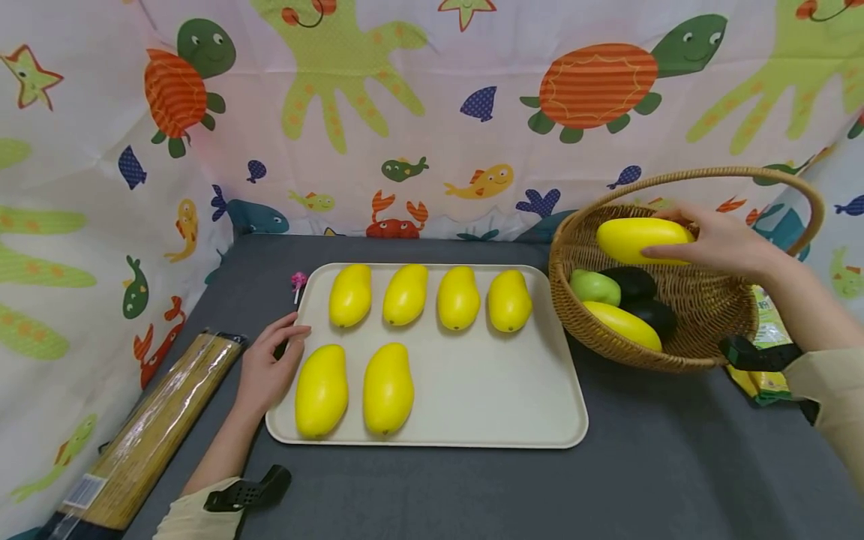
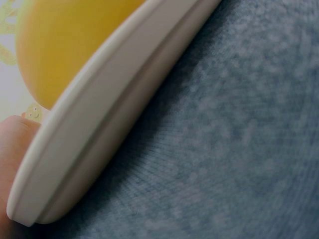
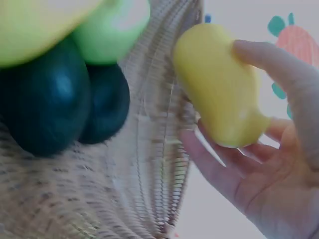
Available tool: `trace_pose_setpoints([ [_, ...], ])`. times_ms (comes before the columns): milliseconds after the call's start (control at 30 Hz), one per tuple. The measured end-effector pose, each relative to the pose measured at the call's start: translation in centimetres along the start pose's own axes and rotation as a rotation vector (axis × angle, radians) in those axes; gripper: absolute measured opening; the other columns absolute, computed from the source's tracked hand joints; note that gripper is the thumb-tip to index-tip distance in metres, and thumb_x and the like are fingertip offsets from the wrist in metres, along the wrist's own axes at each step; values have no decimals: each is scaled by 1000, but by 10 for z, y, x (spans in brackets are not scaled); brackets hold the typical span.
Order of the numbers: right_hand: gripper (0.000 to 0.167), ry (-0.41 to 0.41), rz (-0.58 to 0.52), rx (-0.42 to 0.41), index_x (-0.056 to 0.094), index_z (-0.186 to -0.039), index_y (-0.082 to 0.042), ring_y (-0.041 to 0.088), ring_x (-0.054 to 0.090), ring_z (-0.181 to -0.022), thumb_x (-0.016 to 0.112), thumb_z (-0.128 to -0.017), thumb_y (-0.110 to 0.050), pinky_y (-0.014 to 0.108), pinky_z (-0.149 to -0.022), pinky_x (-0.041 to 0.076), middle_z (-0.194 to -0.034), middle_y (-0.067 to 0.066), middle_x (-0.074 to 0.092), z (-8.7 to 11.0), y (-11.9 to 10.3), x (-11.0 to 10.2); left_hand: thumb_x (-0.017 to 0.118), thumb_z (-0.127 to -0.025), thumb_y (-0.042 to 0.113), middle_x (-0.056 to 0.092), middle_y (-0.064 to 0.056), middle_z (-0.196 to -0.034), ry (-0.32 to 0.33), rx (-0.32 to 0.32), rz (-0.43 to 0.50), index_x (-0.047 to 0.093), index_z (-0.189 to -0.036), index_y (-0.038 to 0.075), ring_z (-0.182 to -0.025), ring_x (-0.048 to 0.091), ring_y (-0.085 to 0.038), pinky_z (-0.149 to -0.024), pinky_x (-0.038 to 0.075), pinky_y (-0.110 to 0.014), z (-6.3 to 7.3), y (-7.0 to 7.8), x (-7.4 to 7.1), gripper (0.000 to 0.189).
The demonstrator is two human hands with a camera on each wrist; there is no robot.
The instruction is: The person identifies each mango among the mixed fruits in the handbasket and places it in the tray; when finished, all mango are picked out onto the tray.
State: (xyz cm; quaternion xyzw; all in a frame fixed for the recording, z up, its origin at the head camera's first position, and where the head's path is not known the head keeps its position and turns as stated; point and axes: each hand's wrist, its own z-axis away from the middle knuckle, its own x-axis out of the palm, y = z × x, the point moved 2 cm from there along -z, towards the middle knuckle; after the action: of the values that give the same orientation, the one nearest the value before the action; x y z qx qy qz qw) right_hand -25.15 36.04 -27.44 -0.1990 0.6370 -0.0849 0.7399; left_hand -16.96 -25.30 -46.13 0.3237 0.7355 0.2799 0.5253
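My right hand (image 1: 715, 240) holds a yellow mango (image 1: 641, 240) over the mouth of the wicker basket (image 1: 729, 300). In the right wrist view the thumb lies along one side of the mango (image 3: 219, 84) and the fingers along the other. Below it in the basket are a green fruit (image 1: 594, 287), two dark fruits (image 1: 631, 282) and another yellow mango (image 1: 622, 325). My left hand (image 1: 270, 371) rests at the left rim of the cream tray (image 1: 486, 390). Several yellow mangoes (image 1: 350, 295) lie on the tray, a row at the back and two in front (image 1: 388, 388).
A long clear pack of thin sticks (image 1: 155, 427) lies left of the tray. Near the tray's back left corner is a pink lollipop (image 1: 298, 282). A yellow-green bag (image 1: 769, 330) sits behind the basket's right side. The basket's handle (image 1: 715, 172) arches over its mouth.
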Motion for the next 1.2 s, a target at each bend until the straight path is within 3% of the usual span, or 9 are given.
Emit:
trace_pose_setpoints([
  [233,75,33,-295,77,25,-150,-3,24,45,-101,54,-97,-47,21,-71,46,-132,20,41,25,-13,16,55,-100,21,48,-10,-145,-10,-22,-15,69,-119,7,-133,42,-36,-106,35,-57,-1,0,0,27],
  [333,74,26,-493,131,22,-151,-6,13,50,-99,53,-97,-47,15,-75,49,-132,11,38,34,-25,27,54,-100,22,47,-10,-145,-15,-30,-17,68,-120,7,-133,41,-36,-106,35,-57,0,-1,-1,28],
  [400,60,29,-673,143,30,-144,-13,7,54,-96,55,-98,-41,14,-78,50,-126,4,42,40,-33,36,54,-100,23,47,-9,-145,-16,-33,-19,68,-120,8,-133,41,-36,-106,35,-57,0,-1,-1,29],
  [533,29,8,-1068,49,46,-127,-19,10,57,-94,56,-99,-22,18,-81,51,-114,-3,53,52,-50,50,54,-100,23,47,-9,-145,-13,-32,-22,69,-119,8,-133,42,-36,-105,35,-57,0,0,-1,28],
  [633,23,-79,-1279,-66,52,-124,-14,16,58,-97,50,-101,-10,23,-85,52,-113,2,58,58,-64,61,54,-100,23,47,-8,-145,-12,-31,-20,69,-119,8,-133,42,-36,-105,35,-58,0,0,0,28],
  [733,24,-152,-1328,-99,55,-123,-13,18,58,-101,47,-102,-8,26,-88,50,-115,3,59,61,-81,74,55,-100,22,48,-8,-145,-12,-29,-20,69,-119,8,-133,42,-36,-105,35,-58,0,0,1,27],
  [900,28,-235,-1289,-65,47,-128,-10,18,56,-103,51,-101,-12,27,-91,47,-118,3,57,66,-112,98,55,-99,21,48,-9,-145,-18,-28,-14,69,-119,8,-133,42,-36,-106,35,-57,0,2,1,27],
  [1200,60,-324,-1228,1,26,-142,-1,18,59,-106,61,-95,-17,29,-96,48,-125,9,51,56,-144,150,55,-100,21,48,-8,-145,-17,-39,-14,69,-119,8,-134,41,-35,-106,34,-57,-1,3,0,27],
])
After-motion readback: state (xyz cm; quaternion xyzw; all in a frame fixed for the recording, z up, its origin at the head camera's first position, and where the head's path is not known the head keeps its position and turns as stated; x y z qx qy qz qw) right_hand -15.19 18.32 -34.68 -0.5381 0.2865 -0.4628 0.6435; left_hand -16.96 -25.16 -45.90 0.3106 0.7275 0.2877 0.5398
